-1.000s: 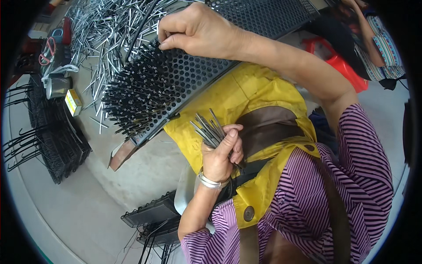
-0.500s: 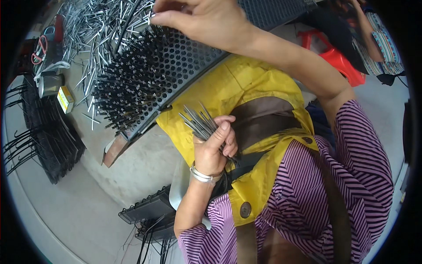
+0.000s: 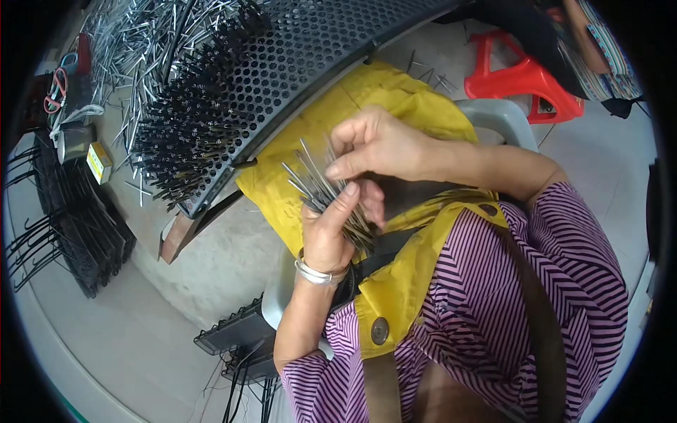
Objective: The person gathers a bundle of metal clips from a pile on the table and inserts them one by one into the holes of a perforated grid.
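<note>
A bundle of thin metal rods (image 3: pixel 310 185) sits in my left hand (image 3: pixel 333 229), fingers and thumb wrapped round it, the tips fanning out toward the upper left. Just above it, my right hand (image 3: pixel 374 144) is closed in a pinch at the upper ends of the rods; a blurred thin rod seems to stand at its fingertips. Beyond both hands lies a black perforated rack (image 3: pixel 303 63). Its left part is packed with dark upright rods (image 3: pixel 190 134), while rows of holes on the right side hold none.
Loose silvery rods (image 3: pixel 134 42) lie heaped behind the rack. Scissors (image 3: pixel 55 92), a small yellow box (image 3: pixel 99 162) and black hooked racks (image 3: pixel 77 211) are at the left. A red stool (image 3: pixel 522 77) stands at the upper right, near another person's arm (image 3: pixel 589 35). A yellow apron (image 3: pixel 282 204) covers my lap.
My right hand has come down from over the rack to the rods in my left hand. The left hand keeps its hold on the bundle. The view has shifted slightly.
</note>
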Tool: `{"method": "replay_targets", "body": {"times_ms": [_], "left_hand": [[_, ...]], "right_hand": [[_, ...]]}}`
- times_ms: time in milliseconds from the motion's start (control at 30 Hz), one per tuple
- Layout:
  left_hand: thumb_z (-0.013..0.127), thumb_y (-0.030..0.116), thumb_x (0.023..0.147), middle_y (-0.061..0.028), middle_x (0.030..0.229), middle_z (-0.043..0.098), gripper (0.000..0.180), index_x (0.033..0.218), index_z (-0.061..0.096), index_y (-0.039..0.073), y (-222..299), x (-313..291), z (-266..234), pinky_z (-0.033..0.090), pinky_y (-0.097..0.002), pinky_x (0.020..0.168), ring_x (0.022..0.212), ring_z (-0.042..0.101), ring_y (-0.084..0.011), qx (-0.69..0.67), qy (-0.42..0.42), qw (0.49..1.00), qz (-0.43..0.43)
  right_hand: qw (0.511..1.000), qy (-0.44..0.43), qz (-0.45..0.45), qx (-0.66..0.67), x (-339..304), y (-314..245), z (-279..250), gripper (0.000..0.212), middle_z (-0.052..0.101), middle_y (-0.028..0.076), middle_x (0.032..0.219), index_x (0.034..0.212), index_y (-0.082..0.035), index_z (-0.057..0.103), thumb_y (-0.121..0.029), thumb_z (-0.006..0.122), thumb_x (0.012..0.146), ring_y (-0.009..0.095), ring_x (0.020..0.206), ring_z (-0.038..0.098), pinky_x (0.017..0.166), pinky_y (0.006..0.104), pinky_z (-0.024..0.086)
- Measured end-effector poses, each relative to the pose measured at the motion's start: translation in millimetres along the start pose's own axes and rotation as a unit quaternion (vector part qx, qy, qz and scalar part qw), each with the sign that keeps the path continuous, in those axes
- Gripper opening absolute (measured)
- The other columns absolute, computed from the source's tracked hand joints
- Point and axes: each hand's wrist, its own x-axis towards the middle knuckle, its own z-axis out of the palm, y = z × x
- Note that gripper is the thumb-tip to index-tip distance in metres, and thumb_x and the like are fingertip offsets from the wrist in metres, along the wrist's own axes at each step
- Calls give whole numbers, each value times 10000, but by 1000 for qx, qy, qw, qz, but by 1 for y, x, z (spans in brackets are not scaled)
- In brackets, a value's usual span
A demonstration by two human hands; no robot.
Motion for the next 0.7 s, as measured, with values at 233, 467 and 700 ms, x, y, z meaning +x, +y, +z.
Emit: {"method": "replay_targets", "body": {"times_ms": [233, 467, 700], "left_hand": [[501, 130, 895, -186, 979, 602, 291, 1116, 504, -60, 1, -1, 10, 558, -365, 667, 810, 627, -256, 2, 84, 996, -13], [540, 124, 880, -171, 872, 608, 212, 1030, 537, -26, 0, -2, 2, 536, -345, 587, 692, 611, -245, -31, 83, 996, 2], [556, 124, 864, -169, 851, 603, 205, 1013, 556, -17, 2, -4, 2, 526, -352, 569, 674, 601, -255, -46, 77, 996, -1]], "right_hand": [[996, 52, -35, -56, -5, -12, -19, 52, 633, 67, 703, 811, 30, 608, -20, 624, 809, 95, 566, 592, 519, 213, 483], [957, 163, -238, 35, 32, -67, -40, 77, 658, 101, 761, 845, 42, 631, -22, 634, 803, 129, 615, 628, 525, 218, 521], [891, 204, -400, -69, 93, -73, -30, 63, 646, 54, 699, 788, 3, 650, -57, 669, 786, 73, 576, 588, 511, 194, 492]]}}
